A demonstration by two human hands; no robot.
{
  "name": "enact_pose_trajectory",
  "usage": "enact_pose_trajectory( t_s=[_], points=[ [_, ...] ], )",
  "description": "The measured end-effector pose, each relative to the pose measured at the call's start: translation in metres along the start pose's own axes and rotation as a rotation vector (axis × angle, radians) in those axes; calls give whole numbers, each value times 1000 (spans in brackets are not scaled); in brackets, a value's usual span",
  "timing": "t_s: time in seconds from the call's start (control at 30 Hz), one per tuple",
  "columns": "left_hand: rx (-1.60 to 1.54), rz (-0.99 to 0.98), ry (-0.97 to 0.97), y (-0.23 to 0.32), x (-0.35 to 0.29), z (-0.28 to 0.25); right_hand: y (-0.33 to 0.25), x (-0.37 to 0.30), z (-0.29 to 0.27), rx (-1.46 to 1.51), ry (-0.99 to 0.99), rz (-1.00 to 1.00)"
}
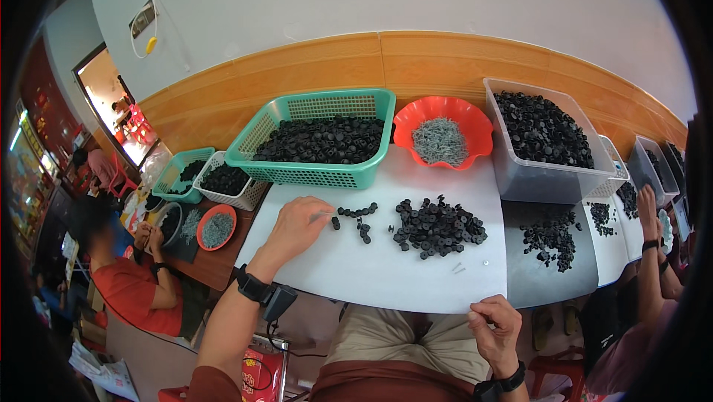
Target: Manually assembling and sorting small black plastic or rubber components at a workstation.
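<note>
My left hand (298, 225) is over the white tabletop (356, 268), fingers bent and drawn together. A pale smear shows at its fingertips, too small to name. Just right of them lies a short string of small round black rubber-like pieces (358, 212). Farther right is a larger heap of the same black pieces (438, 227). A few thin grey screws or nails (459, 268) lie in front of that heap. My right hand (496, 331) hovers at the table's front edge, thumb and forefinger pinched; what they hold, if anything, cannot be made out.
Along the wall stand a green basket (312, 173) of black pieces, a red scalloped bowl (475, 142) of grey screws or nails, and a clear bin (542, 183) of black pieces. A person in red (152, 290) works at left; another person's arm (650, 253) is at right.
</note>
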State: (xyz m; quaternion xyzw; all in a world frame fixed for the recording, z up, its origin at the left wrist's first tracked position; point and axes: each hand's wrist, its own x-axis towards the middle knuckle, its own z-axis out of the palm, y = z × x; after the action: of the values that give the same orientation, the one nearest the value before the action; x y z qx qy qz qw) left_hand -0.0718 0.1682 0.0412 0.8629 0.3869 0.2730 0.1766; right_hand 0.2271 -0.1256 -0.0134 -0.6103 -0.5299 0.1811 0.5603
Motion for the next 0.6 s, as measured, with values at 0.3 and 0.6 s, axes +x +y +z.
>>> enact_pose_trajectory(
  t_s=[0.3, 0.6],
  points=[
    [92, 69, -94, 0, -19, 5, 1, 2, 4, -10, -3, -23],
    [129, 45, -99, 5, -20, 9, -6, 3, 1, -25, -17, -15]
  ],
)
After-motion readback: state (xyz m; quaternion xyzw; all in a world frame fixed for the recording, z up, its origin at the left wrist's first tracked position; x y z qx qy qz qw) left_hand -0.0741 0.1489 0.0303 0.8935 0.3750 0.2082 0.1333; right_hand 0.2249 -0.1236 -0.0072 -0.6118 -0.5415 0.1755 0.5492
